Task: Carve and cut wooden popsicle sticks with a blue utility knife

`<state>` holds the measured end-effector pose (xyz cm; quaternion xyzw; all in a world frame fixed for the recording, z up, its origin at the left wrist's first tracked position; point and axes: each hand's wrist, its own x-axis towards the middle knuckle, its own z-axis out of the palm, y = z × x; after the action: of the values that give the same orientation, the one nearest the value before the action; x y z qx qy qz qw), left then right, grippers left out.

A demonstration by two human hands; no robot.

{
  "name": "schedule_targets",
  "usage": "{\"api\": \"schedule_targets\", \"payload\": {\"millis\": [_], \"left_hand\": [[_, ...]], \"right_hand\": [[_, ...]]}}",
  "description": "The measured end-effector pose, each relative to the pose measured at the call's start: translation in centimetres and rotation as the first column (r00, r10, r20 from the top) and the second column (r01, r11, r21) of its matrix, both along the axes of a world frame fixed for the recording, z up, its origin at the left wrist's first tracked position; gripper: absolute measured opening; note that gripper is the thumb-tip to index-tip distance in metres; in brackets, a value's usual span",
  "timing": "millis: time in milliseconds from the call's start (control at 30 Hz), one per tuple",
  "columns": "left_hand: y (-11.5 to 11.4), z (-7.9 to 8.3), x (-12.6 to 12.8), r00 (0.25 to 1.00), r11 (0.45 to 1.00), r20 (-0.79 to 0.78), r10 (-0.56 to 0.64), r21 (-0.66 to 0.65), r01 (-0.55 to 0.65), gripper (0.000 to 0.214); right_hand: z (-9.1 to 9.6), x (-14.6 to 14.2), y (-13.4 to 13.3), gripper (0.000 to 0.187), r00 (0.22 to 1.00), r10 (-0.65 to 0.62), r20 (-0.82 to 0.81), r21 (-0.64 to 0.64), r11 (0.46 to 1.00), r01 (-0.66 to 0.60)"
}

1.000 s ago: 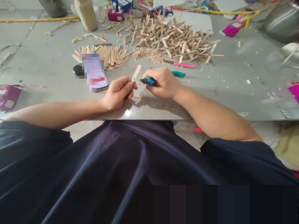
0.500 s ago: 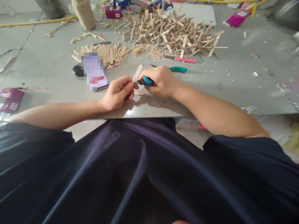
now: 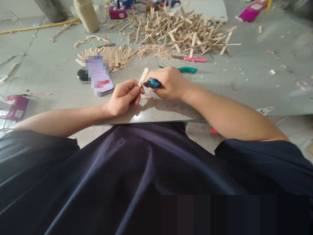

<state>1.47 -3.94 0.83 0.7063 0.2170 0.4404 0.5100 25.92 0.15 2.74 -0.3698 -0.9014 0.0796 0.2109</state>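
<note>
Pinched between the thumb and fingers of my left hand (image 3: 125,96) is a flat wooden craft stick (image 3: 143,75), its rounded end pointing up and away from me. My right hand (image 3: 170,84) is closed around a blue-handled utility knife (image 3: 154,83). The knife's dark tip meets the stick just above my left fingertips; the exact contact is too small to make out. Below, a short piece of stick (image 3: 146,97) lies on the table, partly hidden by my left fingers.
A large heap of craft sticks (image 3: 181,31) lies at the back, with wood shavings (image 3: 155,51) before it. Beyond my hands are a pink-handled knife (image 3: 195,59) and teal-handled pliers (image 3: 187,70). A phone (image 3: 101,76) rests left, near a row of sticks (image 3: 121,57).
Both hands keep their hold on the stick and the knife, in nearly the same place. The camera view has tilted slightly; the knife tip has shifted a little.
</note>
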Motion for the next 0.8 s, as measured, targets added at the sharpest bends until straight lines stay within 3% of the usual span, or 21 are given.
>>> {"api": "schedule_targets", "payload": {"millis": [300, 633, 800], "left_hand": [[0.02, 0.17, -0.25, 0.998, 0.999, -0.036, -0.042, 0.002, 0.042, 0.049], [-0.01, 0.24, -0.45, 0.999, 1.000, -0.044, -0.010, 0.026, 0.011, 0.050], [-0.28, 0.63, -0.37, 0.994, 0.999, -0.098, 0.048, 0.019, -0.047, 0.044]], "right_hand": [[-0.31, 0.04, 0.32, 0.017, 1.000, -0.004, 0.017, -0.012, 1.000, 0.005], [-0.75, 0.01, 0.55, 0.018, 1.000, -0.017, 0.009, 0.012, 1.000, 0.017], [-0.63, 0.25, 0.58, 0.015, 1.000, -0.022, 0.004, -0.038, 0.999, 0.022]]}}
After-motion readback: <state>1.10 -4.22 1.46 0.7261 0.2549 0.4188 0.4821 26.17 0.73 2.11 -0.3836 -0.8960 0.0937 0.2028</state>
